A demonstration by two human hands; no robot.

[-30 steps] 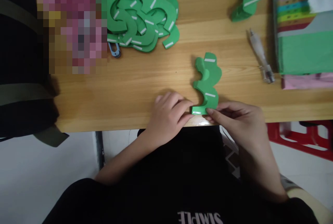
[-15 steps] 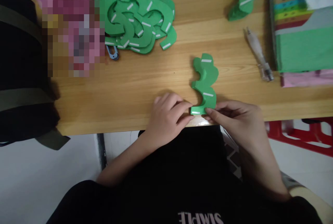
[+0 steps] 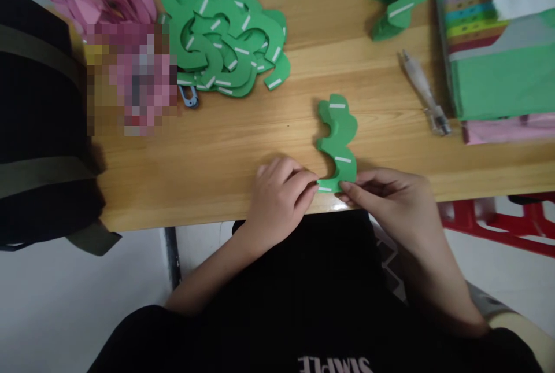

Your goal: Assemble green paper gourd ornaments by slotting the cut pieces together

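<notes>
Green scalloped strip (image 3: 345, 130), perhaps paper, left hand (image 3: 280, 202), right hand (image 3: 401, 202) both pinching

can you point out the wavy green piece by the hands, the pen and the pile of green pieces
wavy green piece (image 3: 341, 135): head view, middle of its upper face
pen (image 3: 420, 80): head view, on its barrel
pile of green pieces (image 3: 234, 23): head view, near its middle

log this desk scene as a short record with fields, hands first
left hand: fingertips at the near left corner of the wavy green piece; firm grip unclear
right hand: grip closed on the same piece, thumb on top
piece markings: three white strips visible
pile of green pieces: far left, more white strips
pen: on the wooden table, right of the piece
left edge: black bag
</notes>
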